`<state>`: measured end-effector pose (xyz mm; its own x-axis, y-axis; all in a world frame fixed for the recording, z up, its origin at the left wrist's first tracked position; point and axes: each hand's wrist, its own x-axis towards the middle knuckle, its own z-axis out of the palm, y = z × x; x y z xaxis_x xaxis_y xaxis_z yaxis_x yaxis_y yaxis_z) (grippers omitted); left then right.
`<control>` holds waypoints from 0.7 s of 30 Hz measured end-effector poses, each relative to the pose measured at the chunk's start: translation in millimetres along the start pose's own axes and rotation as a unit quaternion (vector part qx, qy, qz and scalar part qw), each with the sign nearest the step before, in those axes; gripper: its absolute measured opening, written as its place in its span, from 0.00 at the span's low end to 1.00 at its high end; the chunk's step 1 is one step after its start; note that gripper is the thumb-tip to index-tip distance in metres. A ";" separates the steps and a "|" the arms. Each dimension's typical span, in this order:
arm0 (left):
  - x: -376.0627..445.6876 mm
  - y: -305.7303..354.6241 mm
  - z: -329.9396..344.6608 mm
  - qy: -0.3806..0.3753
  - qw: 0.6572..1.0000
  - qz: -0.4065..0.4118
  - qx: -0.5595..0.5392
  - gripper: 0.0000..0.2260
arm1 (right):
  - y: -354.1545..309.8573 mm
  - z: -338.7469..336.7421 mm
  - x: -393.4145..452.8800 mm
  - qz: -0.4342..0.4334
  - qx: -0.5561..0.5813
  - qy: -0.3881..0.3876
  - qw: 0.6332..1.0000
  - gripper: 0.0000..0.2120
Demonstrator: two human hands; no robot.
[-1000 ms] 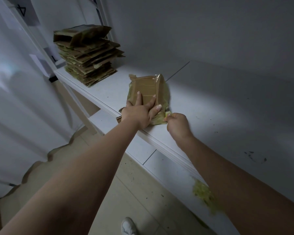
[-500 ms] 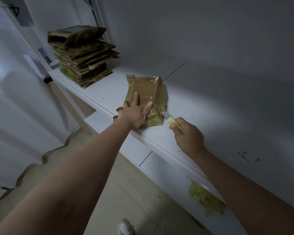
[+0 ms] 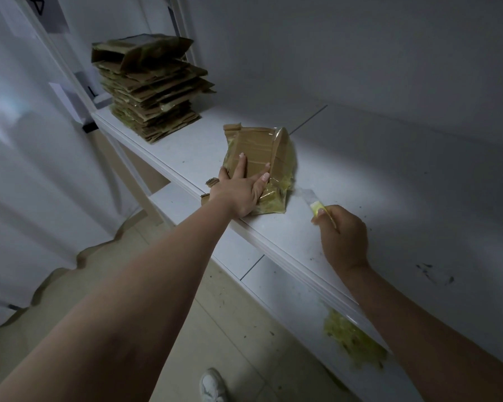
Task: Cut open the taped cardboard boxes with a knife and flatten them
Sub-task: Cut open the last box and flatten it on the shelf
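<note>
The box (image 3: 259, 158) lies near the front edge of the white desk (image 3: 375, 175), squashed nearly flat, with one fold poking up along its right side. Shiny yellowish tape covers it.

The left hand (image 3: 238, 192) lies on the near end of the box with its fingers (image 3: 241, 166) straight and spread, pressing down. It was pressing there a second ago too.

The right hand (image 3: 341, 236) is what changed. A second ago it was tucked tight against the box's near corner. Now it has pulled back to the right — well clear of the box — and its fingers are curled around the yellow handle of the knife (image 3: 317, 203). The blade points back toward the box, just beside its corner, and does not seem to touch it.

That probably means one cut is done. This box may need another cut or just a last push flat — I can't tell which.

Far back on the left, a pile of flat boxes (image 3: 151, 94) waits on the desk. This one likely goes there next.

A shoe (image 3: 212, 385) shows on the floor below.
</note>
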<state>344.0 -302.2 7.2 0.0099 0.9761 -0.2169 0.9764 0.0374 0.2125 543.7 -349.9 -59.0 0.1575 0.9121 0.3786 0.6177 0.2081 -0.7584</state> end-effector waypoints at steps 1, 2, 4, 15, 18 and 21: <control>0.3 -0.2 0.4 0.000 1.000 0.001 0.001 0.23 | 0.5 -0.8 -0.3 -0.001 0.012 0.003 1.000 0.16; 0.6 -0.6 0.6 0.002 1.000 0.001 0.003 0.23 | -0.3 -1.1 -1.3 -0.018 0.006 -0.003 1.000 0.16; 1.1 -1.0 1.3 0.003 1.000 0.001 0.004 0.23 | -2.1 0.7 -4.6 -0.069 -0.035 -0.025 0.997 0.19; 0.8 -0.9 2.0 0.006 1.000 0.002 -0.004 0.23 | -6.2 8.7 1.1 -0.136 -0.103 -0.050 0.984 0.16; 1.3 -0.7 2.9 0.005 1.000 -0.001 -0.011 0.22 | -8.7 10.1 2.9 -0.148 -0.156 -0.033 0.976 0.14; 1.7 -0.5 4.4 0.008 1.000 -0.002 -0.012 0.23 | -13.1 9.1 5.0 -0.166 -0.214 -0.037 0.962 0.11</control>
<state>344.5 -301.5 2.5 0.0022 0.9794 -0.2018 0.9709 0.0462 0.2348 529.4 -344.9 -52.0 -0.1492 0.8460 0.5118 0.8876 0.3427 -0.3078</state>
